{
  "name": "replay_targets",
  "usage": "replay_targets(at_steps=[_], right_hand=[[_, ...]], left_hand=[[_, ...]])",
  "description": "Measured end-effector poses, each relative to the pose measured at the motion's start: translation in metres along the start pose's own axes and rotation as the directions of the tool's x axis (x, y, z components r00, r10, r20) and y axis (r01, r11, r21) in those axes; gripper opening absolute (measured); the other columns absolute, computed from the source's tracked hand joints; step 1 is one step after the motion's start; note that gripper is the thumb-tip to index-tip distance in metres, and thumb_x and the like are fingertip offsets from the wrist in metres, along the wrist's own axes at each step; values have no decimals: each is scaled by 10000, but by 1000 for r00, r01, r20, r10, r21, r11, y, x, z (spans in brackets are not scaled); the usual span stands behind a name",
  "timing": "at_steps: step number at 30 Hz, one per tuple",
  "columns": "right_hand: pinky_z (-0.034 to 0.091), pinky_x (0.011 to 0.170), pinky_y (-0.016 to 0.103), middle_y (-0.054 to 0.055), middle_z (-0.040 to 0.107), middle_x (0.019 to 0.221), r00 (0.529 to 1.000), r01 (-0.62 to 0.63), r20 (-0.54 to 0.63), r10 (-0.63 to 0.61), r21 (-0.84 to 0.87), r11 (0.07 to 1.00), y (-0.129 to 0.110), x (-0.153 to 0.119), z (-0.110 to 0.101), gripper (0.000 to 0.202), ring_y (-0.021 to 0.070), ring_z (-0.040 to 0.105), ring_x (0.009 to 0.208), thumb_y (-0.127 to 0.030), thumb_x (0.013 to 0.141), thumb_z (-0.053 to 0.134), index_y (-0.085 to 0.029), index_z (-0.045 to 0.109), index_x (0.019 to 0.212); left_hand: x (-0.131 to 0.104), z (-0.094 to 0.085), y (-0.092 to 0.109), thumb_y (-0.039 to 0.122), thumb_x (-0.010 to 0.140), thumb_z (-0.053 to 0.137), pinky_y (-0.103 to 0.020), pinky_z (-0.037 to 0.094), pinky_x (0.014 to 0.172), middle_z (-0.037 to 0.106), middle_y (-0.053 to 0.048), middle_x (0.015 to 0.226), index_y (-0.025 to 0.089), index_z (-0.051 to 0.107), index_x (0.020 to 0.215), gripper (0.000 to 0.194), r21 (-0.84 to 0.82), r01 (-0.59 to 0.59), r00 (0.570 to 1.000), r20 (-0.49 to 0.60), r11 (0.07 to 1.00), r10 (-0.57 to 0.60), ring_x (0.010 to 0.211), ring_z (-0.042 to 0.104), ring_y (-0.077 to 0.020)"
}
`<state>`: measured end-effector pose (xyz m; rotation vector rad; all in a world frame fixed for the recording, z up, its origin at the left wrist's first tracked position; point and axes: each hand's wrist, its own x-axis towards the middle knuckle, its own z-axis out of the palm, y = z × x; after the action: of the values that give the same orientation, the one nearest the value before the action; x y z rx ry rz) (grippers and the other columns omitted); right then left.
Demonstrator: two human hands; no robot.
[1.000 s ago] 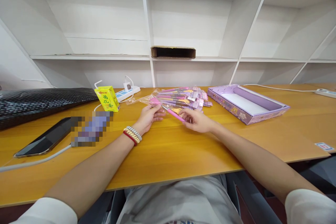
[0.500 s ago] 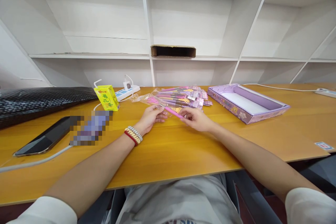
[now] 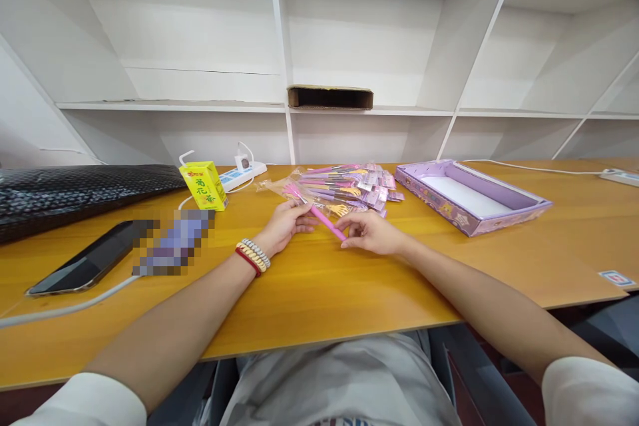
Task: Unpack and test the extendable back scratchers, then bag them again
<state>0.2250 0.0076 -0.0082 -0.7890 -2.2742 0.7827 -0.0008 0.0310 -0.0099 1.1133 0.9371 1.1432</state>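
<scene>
A pink stick (image 3: 327,221) with a pink hand-shaped end slants between my hands above the wooden table. My left hand (image 3: 287,223) grips it near its upper end, where clear plastic wrapping surrounds the pink tip. The fingers of my right hand (image 3: 368,231) pinch the lower end of the stick. Just behind them lies a pile of wrapped sticks (image 3: 349,183), pink, purple and yellow, some with hand-shaped ends.
An open purple box (image 3: 469,196) lies right of the pile. On the left are a yellow drink carton (image 3: 204,186), a black phone (image 3: 92,259), a blurred-out object, a power strip (image 3: 242,176) and a black bag (image 3: 84,193). White shelves stand behind, holding a cardboard box (image 3: 330,98).
The pink stick now tilts more steeply, its lower end nearer to me. My right hand has moved slightly down and left, while my left hand has barely moved.
</scene>
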Motion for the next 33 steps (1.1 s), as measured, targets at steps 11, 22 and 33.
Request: replay_targets(at_steps=[11, 22, 33], right_hand=[[480, 640, 281, 89, 620, 967, 955, 242, -75, -286, -357, 902, -4, -3, -7, 605, 160, 562, 740, -542, 642, 685, -166, 562, 1099], [524, 714, 333, 126, 497, 1228, 982, 157, -59, -181, -287, 945, -3, -3, -6, 798, 225, 539, 984, -539, 628, 695, -201, 410, 1292], [497, 714, 320, 91, 635, 1022, 999, 9, 36, -8, -38, 999, 1, -1, -1, 763, 202, 615, 902, -447, 692, 683, -187, 333, 1318]], left_hand=[[-3, 1, -1, 267, 749, 657, -256, 531, 587, 652, -74, 703, 123, 550, 813, 191, 97, 98, 982, 150, 990, -112, 613, 646, -149], [-12, 9, -2, 298, 703, 697, -265, 515, 645, 677, -88, 785, 128, 586, 824, 236, 237, 67, 945, 296, 969, -138, 647, 637, -138], [-21, 18, 1, 379, 676, 698, -202, 462, 490, 645, -82, 737, 120, 603, 803, 303, 360, 90, 895, 380, 929, -234, 639, 628, -150]])
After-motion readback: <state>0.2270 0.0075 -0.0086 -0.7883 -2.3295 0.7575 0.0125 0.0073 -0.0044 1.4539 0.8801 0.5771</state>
